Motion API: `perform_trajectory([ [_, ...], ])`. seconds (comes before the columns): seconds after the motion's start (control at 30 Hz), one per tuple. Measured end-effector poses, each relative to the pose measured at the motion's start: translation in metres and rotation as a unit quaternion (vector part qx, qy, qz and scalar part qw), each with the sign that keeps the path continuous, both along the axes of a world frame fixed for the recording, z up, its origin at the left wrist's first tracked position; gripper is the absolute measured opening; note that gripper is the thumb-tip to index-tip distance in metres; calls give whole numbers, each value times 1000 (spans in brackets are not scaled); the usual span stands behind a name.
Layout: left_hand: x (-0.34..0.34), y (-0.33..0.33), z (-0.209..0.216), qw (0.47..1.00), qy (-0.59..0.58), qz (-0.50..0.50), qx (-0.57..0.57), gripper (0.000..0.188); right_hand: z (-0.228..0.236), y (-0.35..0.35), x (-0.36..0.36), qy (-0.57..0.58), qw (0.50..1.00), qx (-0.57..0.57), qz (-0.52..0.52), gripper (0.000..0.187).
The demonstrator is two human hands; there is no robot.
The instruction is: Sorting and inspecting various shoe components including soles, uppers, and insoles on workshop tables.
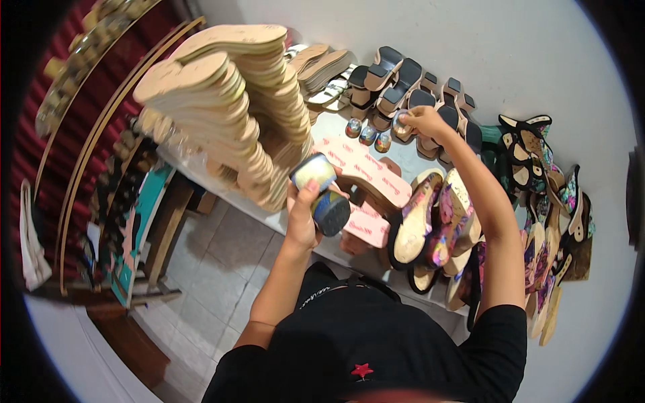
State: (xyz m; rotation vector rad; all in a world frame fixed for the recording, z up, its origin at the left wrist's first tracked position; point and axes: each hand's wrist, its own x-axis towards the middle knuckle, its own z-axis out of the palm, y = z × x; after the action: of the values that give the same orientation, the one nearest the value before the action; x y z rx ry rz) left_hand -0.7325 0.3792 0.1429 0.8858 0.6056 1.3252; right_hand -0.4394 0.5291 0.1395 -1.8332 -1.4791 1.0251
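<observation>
My left hand [300, 218] is closed around two shoe heels, held above the table's front edge. One heel [314, 173] turns its pale, cream face up; the other heel [331, 213] shows a black cap and a blue and yellow side. At the back of the table, the fingers of my right hand [424, 121] are pinched on another heel [401, 125] with a pale round face. Just left of it stand three small colourful patterned heels [367, 135] in a row. Pink-patterned insoles [363, 171] lie between my hands.
Tall stacks of beige sole boards [215, 107] stand at the table's left. Black-soled shoe bases [400, 84] line the wall. Floral sandals [420, 221] sit to the right, with more sandals [531, 154] beyond. A shelf [138, 235] and red curtain [33, 121] are at far left.
</observation>
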Motion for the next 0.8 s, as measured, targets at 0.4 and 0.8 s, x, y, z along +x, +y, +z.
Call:
perform_trajectory([
  [0.4, -18, 87, 3, 958, -70, -256, -106, 57, -166, 83, 61, -66, 942, -294, -149, 30],
  [0.8, -20, 116, -2, 954, -22, -264, -139, 55, -199, 86, 50, -334, 901, -237, -140, 42],
])
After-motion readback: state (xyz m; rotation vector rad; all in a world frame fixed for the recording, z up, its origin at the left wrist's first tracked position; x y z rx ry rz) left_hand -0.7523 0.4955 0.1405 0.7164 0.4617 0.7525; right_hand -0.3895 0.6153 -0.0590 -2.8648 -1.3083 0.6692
